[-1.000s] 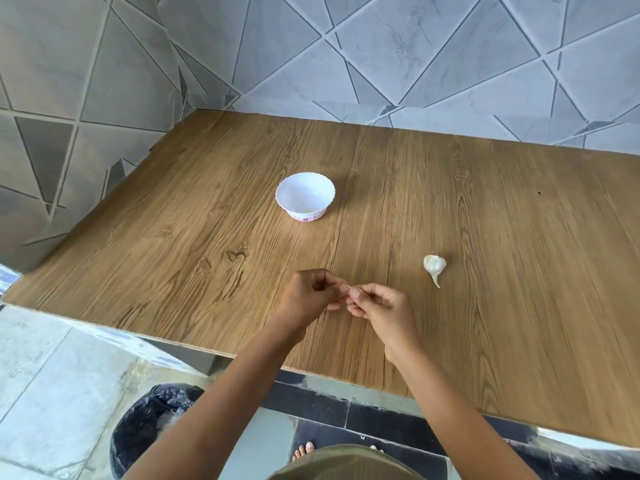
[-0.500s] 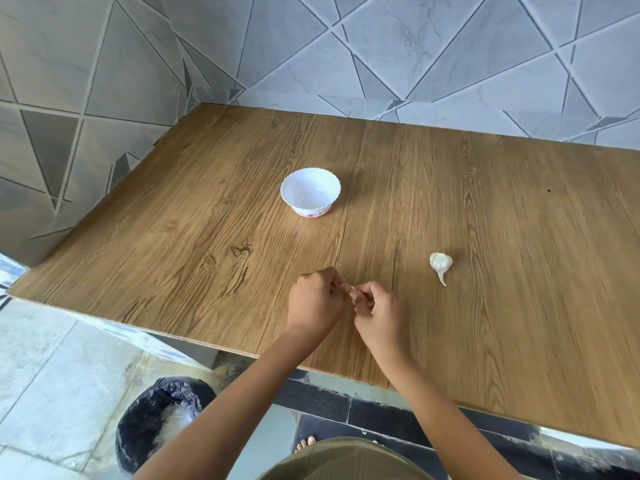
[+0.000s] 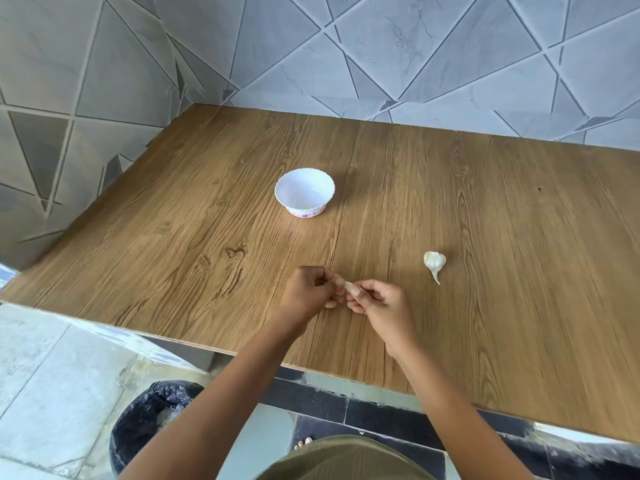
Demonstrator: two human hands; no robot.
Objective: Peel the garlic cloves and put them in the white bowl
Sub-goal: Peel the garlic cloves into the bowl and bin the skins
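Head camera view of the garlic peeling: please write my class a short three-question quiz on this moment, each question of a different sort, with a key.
1. True or false: the left hand and the right hand both pinch the small pale garlic clove.
2. Where does the white papery garlic bulb lie? A in the left hand; B on the wood-grain table, right of both hands; C on the floor.
3. Which lies nearer the hands: the bulb or the white scalloped plastic bowl?
Key: 1 true; 2 B; 3 the bulb.
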